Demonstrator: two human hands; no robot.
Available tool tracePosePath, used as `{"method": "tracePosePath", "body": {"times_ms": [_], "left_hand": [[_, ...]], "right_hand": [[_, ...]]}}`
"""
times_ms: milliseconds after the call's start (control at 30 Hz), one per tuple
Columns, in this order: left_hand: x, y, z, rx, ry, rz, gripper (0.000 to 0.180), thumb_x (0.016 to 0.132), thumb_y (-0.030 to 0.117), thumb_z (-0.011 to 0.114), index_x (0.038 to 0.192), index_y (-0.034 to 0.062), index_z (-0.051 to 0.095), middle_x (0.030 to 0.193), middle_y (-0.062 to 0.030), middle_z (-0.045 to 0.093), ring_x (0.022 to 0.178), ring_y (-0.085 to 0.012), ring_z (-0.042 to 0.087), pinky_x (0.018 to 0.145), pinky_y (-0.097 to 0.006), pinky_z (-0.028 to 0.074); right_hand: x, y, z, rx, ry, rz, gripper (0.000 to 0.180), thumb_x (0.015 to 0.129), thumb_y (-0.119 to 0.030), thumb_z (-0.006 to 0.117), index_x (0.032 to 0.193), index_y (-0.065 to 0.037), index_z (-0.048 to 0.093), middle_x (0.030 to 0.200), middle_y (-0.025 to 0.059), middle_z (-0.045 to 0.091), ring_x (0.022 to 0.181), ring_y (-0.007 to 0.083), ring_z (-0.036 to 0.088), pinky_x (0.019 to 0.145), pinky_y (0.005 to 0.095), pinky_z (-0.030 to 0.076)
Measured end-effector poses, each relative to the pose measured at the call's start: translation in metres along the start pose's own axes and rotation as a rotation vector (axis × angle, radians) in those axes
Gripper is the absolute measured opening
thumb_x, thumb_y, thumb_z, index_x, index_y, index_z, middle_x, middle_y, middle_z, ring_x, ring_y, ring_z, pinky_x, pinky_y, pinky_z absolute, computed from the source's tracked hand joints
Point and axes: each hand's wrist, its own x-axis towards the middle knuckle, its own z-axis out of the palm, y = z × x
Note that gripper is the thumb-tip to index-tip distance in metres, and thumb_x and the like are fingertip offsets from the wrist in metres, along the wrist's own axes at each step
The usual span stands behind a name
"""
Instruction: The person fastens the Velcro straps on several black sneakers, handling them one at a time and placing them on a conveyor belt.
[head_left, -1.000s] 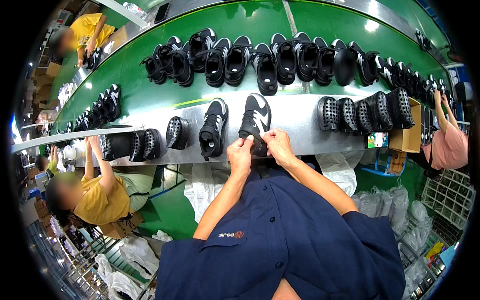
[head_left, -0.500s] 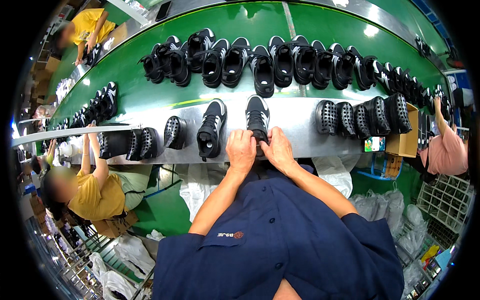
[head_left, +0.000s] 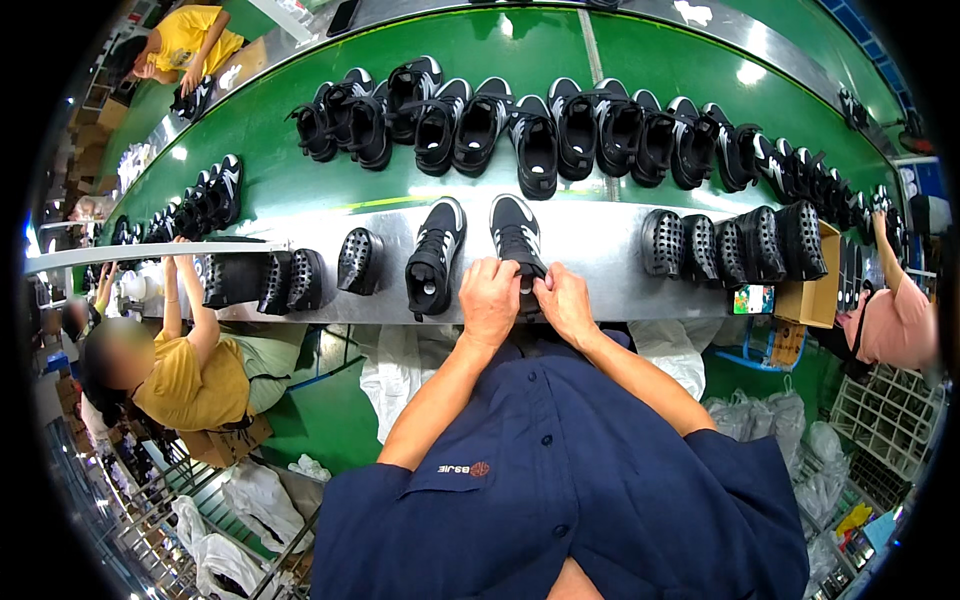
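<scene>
A black sneaker with white and grey trim (head_left: 513,228) lies on the metal ledge in front of me, its toe pointing away. My left hand (head_left: 489,303) has its fingers curled closed on the left edge of the sneaker's ankle opening. On the opposite edge, my right hand (head_left: 564,303) pinches the collar between thumb and fingers. The heel is partly hidden between my hands. Just left of it stands a matching sneaker (head_left: 437,245), untouched, with a pale spot showing inside.
Black perforated shell-like pieces (head_left: 359,261) stand on the ledge (head_left: 590,235) to both sides. Beyond it, a row of black sneakers (head_left: 538,150) sits on the green surface. An open cardboard box (head_left: 828,275) is at right. Co-workers sit left and right; a white bar (head_left: 150,255) crosses the left.
The whole view has shifted slightly. Both my hands stay at the sneaker's collar, with the right fingers repositioned a little. At far left, the co-worker's hand has moved up near the head.
</scene>
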Motion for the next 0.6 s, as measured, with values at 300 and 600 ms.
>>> {"method": "tracePosePath", "body": {"times_ms": [300, 600], "left_hand": [[-0.039, -0.005, -0.068, 0.23, -0.043, -0.099, 0.036, 0.083, 0.009, 0.075, 0.117, 0.0081, 0.064, 0.107, -0.0131, 0.062, 0.1, -0.0345, 0.06, 0.086, -0.045, 0.049], [-0.041, -0.016, -0.051, 0.061, -0.375, -0.242, 0.047, 0.086, 0.005, 0.068, 0.131, 0.0163, 0.064, 0.098, -0.0188, 0.06, 0.095, -0.042, 0.059, 0.087, -0.05, 0.052]], "right_hand": [[-0.002, -0.006, -0.016, -0.252, 0.101, -0.188, 0.038, 0.092, -0.028, 0.074, 0.107, 0.0, 0.053, 0.096, 0.0239, 0.067, 0.082, 0.0495, 0.066, 0.073, 0.0554, 0.053], [0.034, -0.025, 0.014, -0.321, -0.293, -0.374, 0.027, 0.097, -0.022, 0.065, 0.108, 0.001, 0.056, 0.102, 0.026, 0.068, 0.092, 0.045, 0.069, 0.08, 0.0534, 0.056]]}}
